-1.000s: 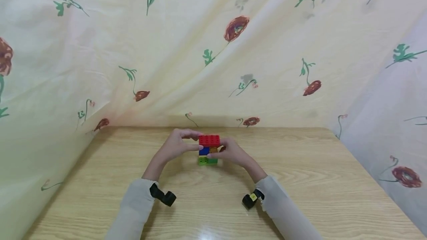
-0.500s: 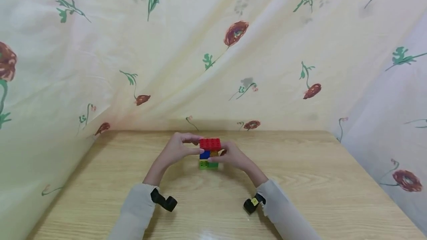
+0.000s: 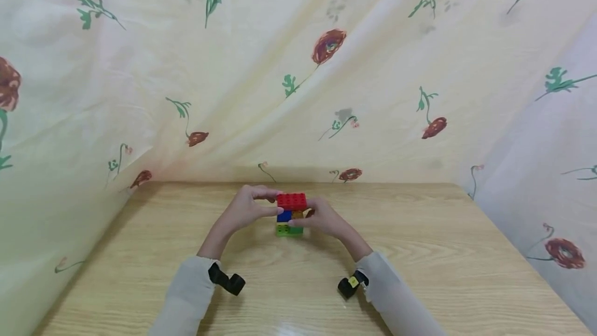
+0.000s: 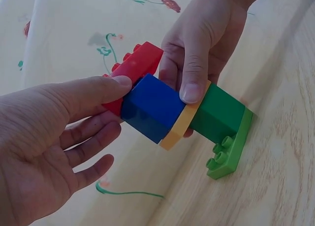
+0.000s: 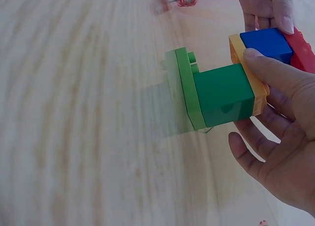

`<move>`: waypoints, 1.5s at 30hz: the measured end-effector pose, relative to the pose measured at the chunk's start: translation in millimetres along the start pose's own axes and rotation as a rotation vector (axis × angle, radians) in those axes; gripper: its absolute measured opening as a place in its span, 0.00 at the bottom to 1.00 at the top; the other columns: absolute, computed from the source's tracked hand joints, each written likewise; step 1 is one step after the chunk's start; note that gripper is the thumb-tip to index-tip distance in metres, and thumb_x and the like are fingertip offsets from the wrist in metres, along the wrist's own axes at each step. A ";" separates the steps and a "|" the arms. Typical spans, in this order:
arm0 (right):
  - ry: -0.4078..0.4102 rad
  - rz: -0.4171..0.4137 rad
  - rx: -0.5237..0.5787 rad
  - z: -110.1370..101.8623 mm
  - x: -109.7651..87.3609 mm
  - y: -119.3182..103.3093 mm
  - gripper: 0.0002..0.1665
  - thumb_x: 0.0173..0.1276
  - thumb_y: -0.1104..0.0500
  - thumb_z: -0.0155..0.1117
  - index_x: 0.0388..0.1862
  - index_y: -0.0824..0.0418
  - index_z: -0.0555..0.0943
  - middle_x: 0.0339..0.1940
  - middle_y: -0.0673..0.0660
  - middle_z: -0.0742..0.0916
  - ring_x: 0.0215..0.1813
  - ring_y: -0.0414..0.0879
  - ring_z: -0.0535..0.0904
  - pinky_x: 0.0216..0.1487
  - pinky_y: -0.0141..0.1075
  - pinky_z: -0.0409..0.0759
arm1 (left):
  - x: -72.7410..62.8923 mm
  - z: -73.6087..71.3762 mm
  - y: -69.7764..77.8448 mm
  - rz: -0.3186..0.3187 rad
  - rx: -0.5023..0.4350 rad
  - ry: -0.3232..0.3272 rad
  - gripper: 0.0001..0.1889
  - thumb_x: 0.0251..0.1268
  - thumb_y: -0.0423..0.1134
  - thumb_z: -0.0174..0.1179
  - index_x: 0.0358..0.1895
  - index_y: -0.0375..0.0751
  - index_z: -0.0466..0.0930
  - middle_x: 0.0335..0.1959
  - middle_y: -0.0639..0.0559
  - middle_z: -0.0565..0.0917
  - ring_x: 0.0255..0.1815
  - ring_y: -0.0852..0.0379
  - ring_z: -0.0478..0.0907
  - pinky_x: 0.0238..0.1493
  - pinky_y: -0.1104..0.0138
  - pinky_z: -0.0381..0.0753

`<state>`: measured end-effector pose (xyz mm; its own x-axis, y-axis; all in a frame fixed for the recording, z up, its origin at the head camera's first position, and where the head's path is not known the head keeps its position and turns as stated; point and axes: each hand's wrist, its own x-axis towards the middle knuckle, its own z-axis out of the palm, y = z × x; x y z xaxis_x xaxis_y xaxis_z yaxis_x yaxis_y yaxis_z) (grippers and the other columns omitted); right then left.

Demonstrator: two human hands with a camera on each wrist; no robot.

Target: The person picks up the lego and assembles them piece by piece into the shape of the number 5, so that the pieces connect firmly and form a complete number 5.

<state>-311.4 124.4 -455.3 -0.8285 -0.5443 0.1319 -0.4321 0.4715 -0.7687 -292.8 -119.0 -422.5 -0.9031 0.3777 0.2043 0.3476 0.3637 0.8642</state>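
Note:
A stack of toy building bricks stands on the table between both hands. On top is a red brick, with a blue brick under it. An orange-yellow plate follows, then a dark green brick and a light green plate at the bottom. My left hand pinches the red brick, its thumb lying by the joint with the blue one. From the other side, my right hand holds the stack, thumb on the orange-yellow plate. In the head view, fingers partly hide the middle of the stack.
The wooden table runs up to a flower-patterned cloth hanging behind it and along both sides. A black strap-mounted device sits on the left wrist, another black device on the right.
The head view has shifted slightly. Both hands keep the same hold on the stack, and the bricks show no visible change in arrangement.

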 end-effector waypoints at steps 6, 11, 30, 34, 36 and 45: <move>-0.008 0.015 -0.010 -1.2 0.0 -1.4 0.21 0.63 0.53 0.77 0.55 0.55 0.87 0.39 0.49 0.89 0.38 0.42 0.76 0.40 0.32 0.78 | -0.3 0.0 1.5 -0.010 0.010 0.004 0.19 0.59 0.41 0.75 0.54 0.47 0.89 0.50 0.51 0.89 0.53 0.49 0.81 0.62 0.43 0.76; -0.006 -0.001 -0.005 -1.1 0.2 -0.5 0.20 0.64 0.54 0.77 0.55 0.55 0.87 0.40 0.50 0.89 0.38 0.42 0.76 0.40 0.32 0.78 | -0.8 0.5 1.6 0.000 -0.008 0.008 0.18 0.59 0.41 0.75 0.53 0.45 0.89 0.49 0.50 0.89 0.54 0.46 0.81 0.62 0.41 0.75; 0.000 -0.036 0.022 4.9 2.3 -0.7 0.19 0.64 0.56 0.76 0.54 0.58 0.87 0.38 0.51 0.89 0.35 0.41 0.74 0.35 0.30 0.77 | -1.8 -2.8 -8.7 -0.003 -0.040 -0.009 0.19 0.59 0.42 0.75 0.54 0.48 0.88 0.48 0.50 0.90 0.55 0.48 0.82 0.67 0.37 0.70; 0.000 -0.056 0.028 3.9 2.0 0.4 0.18 0.64 0.56 0.76 0.52 0.59 0.88 0.36 0.53 0.88 0.34 0.42 0.73 0.33 0.29 0.75 | -1.2 -1.5 -8.9 -0.003 -0.038 -0.006 0.19 0.59 0.41 0.75 0.54 0.48 0.89 0.48 0.50 0.90 0.55 0.48 0.82 0.66 0.37 0.71; -0.001 -0.053 0.030 3.6 1.4 1.0 0.18 0.64 0.56 0.76 0.52 0.59 0.88 0.37 0.53 0.88 0.34 0.43 0.73 0.32 0.29 0.75 | -1.0 -0.8 -8.8 -0.002 -0.033 -0.008 0.19 0.59 0.42 0.75 0.54 0.49 0.89 0.49 0.50 0.90 0.55 0.48 0.82 0.66 0.38 0.72; 0.005 -0.012 0.004 2.1 0.9 0.4 0.18 0.64 0.56 0.76 0.52 0.56 0.88 0.37 0.49 0.88 0.36 0.45 0.75 0.35 0.29 0.75 | 0.2 0.1 -6.0 0.001 -0.021 -0.005 0.18 0.59 0.41 0.75 0.54 0.50 0.89 0.47 0.52 0.89 0.54 0.49 0.81 0.63 0.39 0.73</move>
<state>-311.6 122.6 -456.8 -0.8250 -0.5464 0.1444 -0.4406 0.4619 -0.7697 -295.1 -121.0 -427.8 -0.9016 0.3821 0.2026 0.3427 0.3452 0.8737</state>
